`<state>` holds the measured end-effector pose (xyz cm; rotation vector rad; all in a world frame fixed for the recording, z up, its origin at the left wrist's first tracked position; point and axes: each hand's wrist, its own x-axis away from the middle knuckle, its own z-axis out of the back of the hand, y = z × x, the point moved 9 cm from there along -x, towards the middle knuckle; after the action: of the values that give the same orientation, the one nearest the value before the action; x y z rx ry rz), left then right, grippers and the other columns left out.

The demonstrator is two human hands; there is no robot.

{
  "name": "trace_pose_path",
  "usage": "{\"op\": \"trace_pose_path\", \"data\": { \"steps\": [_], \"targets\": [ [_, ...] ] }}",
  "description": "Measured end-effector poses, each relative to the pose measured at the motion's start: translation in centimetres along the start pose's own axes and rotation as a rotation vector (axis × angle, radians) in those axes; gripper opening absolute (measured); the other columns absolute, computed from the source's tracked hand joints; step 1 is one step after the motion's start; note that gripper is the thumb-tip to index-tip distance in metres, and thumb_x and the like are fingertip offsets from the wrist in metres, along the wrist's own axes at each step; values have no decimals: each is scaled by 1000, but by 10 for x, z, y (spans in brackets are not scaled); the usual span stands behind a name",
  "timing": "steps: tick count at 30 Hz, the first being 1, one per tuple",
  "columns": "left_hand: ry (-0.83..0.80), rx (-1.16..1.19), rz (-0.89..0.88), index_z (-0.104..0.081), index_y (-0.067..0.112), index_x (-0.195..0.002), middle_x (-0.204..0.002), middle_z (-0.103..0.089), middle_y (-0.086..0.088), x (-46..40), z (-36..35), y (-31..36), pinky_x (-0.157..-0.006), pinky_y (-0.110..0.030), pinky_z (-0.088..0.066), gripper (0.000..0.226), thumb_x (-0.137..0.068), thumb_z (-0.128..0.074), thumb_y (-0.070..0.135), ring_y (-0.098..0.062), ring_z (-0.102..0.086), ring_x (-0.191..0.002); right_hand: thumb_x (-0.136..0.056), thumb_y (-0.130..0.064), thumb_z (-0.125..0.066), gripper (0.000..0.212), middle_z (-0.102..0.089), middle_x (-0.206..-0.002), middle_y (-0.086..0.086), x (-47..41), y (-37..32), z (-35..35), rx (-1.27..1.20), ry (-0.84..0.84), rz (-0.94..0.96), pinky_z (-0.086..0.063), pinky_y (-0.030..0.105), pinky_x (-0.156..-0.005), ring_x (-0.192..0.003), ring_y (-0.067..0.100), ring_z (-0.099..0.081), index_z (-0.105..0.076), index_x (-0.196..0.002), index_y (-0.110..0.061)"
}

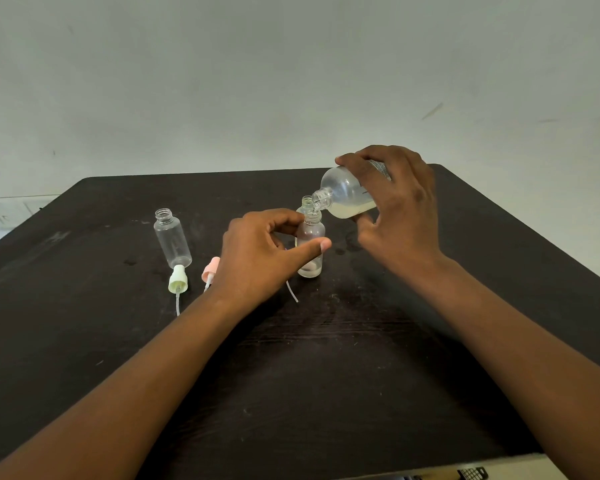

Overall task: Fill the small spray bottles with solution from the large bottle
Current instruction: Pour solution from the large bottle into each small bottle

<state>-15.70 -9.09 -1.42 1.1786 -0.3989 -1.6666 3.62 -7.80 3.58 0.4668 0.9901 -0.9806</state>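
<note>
My left hand [264, 251] pinches the small spray bottle [310, 247] upright so it can't tip, while my right hand [399, 206] grips the large bottle [347, 194], tilted mouth-to-mouth to pour.

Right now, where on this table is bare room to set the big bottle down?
Bare: the table's right side beyond the right hand, and the near strip between the forearms. Crowded: left of the small bottle, where the spray caps and empty bottle sit.

Dark table [326, 393], pale wall [291, 81]
</note>
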Motion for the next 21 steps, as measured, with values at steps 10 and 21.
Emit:
{"op": "trace_pose_path", "data": {
  "steps": [10,21],
  "targets": [
    [0,0,3,-81,26,-115,-105,-80,15,-1,1,-1,-65,-17,-51,45,-78,-88,52,8,-65,-61,-65,2,-73,78,-61,-134,5,0,0,0,3,-5,0,-43,45,-109,-128,30,-53,-65,-138,-24],
    [3,-9,9,-81,27,-115,-105,-80,15,0,1,-1,-66,-19,-52,45,-79,-87,53,8,-66,-62,-65,-1,-74,76,-61,-134,5,0,0,0,6,-4,2,-41,43,-109,-128,30,-54,-65,-137,-24]
  ]
}}
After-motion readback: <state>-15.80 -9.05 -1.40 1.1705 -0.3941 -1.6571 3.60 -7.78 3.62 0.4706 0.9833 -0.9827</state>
